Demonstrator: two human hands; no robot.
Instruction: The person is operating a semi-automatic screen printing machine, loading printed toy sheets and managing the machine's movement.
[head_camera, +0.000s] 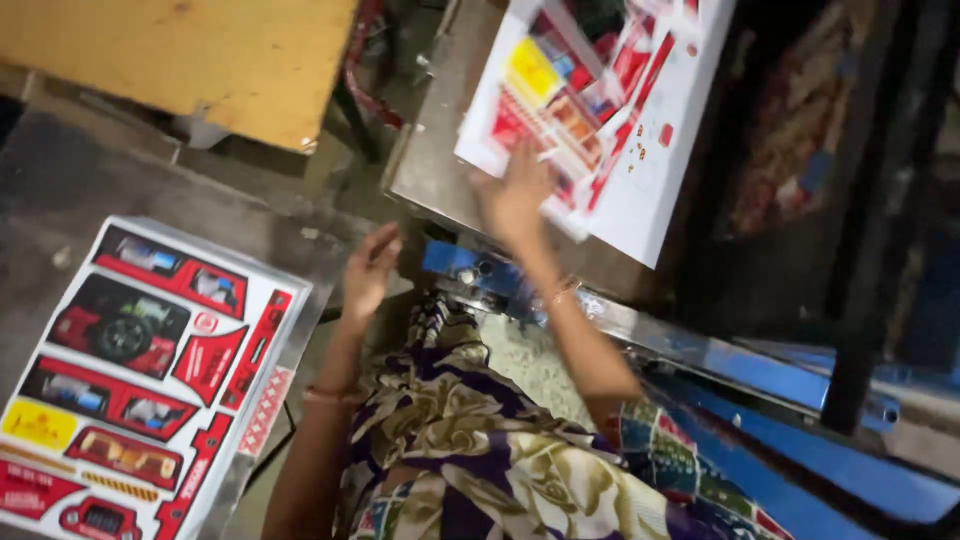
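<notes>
My right hand (514, 192) rests flat on a printed white sheet (640, 150) with red, yellow and blue car pictures, which lies on the grey metal bed (430, 160) of a machine. Fingers are spread, pressing the sheet's near edge. My left hand (370, 268) hangs open in the air beside the machine's front corner, holding nothing. To its left lies a stack of similar printed sheets (150, 370) with red car pictures.
A blue machine frame (760, 400) runs along the right under the bed. A yellow-brown wooden board (200, 60) stands at the upper left over a dark grey floor (60, 180). My patterned clothing (480, 460) fills the bottom centre.
</notes>
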